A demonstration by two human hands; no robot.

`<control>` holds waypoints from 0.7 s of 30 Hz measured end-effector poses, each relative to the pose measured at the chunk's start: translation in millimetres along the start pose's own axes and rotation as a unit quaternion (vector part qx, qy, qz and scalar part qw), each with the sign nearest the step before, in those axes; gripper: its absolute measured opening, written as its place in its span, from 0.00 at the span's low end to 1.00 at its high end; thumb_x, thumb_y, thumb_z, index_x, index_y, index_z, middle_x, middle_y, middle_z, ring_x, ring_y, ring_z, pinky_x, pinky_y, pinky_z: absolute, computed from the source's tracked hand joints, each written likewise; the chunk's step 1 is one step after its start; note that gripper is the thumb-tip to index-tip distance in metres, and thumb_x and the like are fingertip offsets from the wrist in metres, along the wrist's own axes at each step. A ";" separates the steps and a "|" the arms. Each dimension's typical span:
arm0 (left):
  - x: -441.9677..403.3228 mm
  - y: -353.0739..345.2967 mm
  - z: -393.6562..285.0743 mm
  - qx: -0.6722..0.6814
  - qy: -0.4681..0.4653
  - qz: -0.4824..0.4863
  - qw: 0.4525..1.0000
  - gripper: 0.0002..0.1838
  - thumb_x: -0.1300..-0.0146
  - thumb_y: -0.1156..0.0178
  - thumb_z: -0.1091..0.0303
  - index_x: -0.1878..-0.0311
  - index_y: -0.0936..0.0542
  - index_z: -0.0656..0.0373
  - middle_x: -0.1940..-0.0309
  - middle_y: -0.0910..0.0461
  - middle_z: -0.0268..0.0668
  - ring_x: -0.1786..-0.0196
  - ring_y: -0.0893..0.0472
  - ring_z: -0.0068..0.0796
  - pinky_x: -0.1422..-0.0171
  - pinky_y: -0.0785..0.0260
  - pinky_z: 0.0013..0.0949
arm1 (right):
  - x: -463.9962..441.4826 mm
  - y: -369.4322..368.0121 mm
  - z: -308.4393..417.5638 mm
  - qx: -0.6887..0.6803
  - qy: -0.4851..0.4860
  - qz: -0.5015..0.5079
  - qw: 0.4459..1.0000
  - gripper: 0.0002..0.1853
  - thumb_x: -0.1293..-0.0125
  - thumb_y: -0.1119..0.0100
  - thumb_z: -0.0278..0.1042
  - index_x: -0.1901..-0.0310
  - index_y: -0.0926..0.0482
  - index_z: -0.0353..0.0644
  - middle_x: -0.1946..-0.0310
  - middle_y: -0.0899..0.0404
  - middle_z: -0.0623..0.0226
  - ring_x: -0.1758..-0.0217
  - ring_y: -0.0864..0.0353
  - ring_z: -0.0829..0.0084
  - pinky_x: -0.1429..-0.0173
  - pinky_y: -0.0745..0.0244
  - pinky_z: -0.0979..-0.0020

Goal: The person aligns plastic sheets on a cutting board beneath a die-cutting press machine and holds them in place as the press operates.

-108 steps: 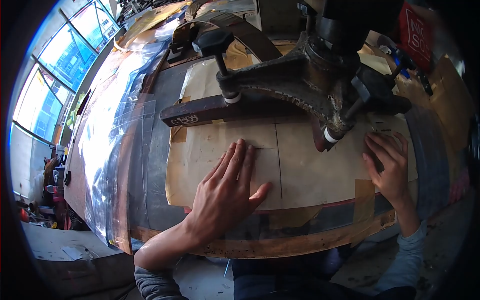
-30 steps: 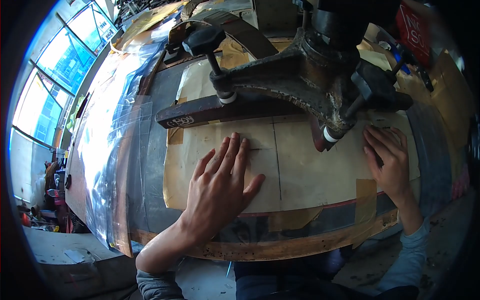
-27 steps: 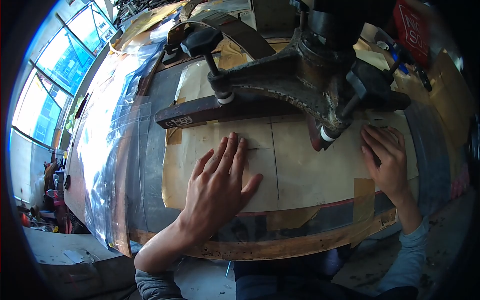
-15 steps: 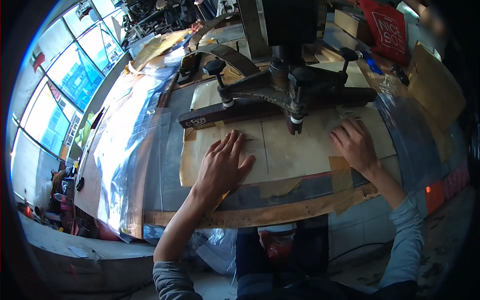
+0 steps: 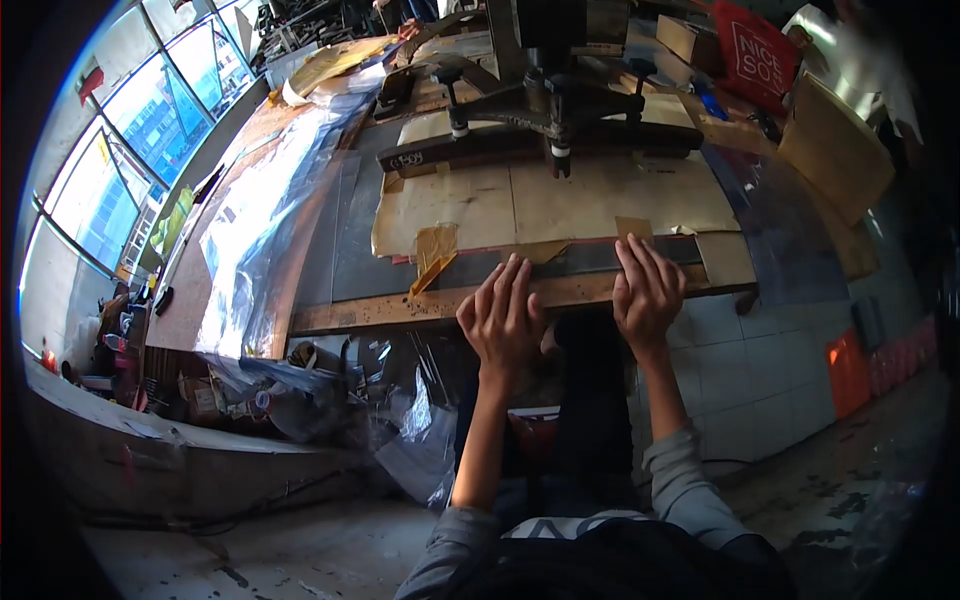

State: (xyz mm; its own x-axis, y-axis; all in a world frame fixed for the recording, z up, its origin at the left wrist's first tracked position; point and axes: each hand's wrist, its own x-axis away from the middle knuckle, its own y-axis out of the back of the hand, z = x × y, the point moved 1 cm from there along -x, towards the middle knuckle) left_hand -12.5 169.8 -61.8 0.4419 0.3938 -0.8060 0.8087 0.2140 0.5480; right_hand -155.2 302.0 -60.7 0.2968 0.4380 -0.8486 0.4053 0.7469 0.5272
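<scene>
A: How are the hands?
B: The left hand [image 5: 500, 315] is palm down, fingers extended, over the wooden front edge [image 5: 370, 314] of the table; nothing shows in its grasp. The right hand [image 5: 648, 295] is much the same, fingers loosely straight, holding nothing visible.
A: And the pale sheet [image 5: 580, 205]?
B: On the table, straight ahead of both hands, its long axis running left to right across them. The right hand looks nearer, its fingertips just beside a brown tape patch [image 5: 632, 227] at the sheet's near edge. I can't tell whether they touch.
A: What does it look like?
B: Tan, slightly stained, with a thin dark line running front to back. Beyond, a dark bar [image 5: 480, 147] crosses its far part, beneath a metal bracket [image 5: 510, 112].
</scene>
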 end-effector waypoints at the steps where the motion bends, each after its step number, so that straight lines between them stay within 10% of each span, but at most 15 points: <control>1: -1.2 -4.6 1.4 -0.020 -0.020 -0.054 0.998 0.18 0.28 0.55 0.57 0.51 0.16 0.51 0.51 0.16 0.26 0.48 0.19 0.25 0.43 0.41 0.33 | -3.5 -1.4 0.5 -0.011 0.007 -0.039 0.999 0.20 0.29 0.59 0.41 0.48 0.18 0.43 0.49 0.17 0.68 0.47 0.19 0.69 0.45 0.33 0.63; 6: 4.6 -29.2 12.8 -0.053 -0.066 -0.181 0.980 0.22 0.27 0.58 0.55 0.58 0.12 0.44 0.60 0.14 0.18 0.58 0.18 0.13 0.48 0.44 0.27 | 0.8 -14.3 -4.7 -0.008 0.048 -0.128 0.991 0.22 0.29 0.63 0.39 0.53 0.15 0.43 0.55 0.14 0.71 0.55 0.16 0.71 0.50 0.33 0.68; 21: 7.0 -25.1 11.5 -0.042 -0.066 -0.164 0.983 0.21 0.27 0.57 0.55 0.56 0.13 0.44 0.57 0.15 0.18 0.55 0.19 0.12 0.46 0.45 0.28 | 2.4 -14.8 -1.9 -0.005 0.024 -0.123 0.992 0.22 0.30 0.62 0.40 0.54 0.15 0.43 0.56 0.14 0.72 0.53 0.16 0.73 0.49 0.35 0.68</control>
State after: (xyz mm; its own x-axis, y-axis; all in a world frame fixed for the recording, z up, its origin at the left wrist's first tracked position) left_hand -25.2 157.0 -83.8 0.2140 0.1737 -0.9613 0.8831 0.3863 0.2664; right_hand -162.1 292.9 -70.6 0.1483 0.2647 -0.9529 0.4509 0.8394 0.3034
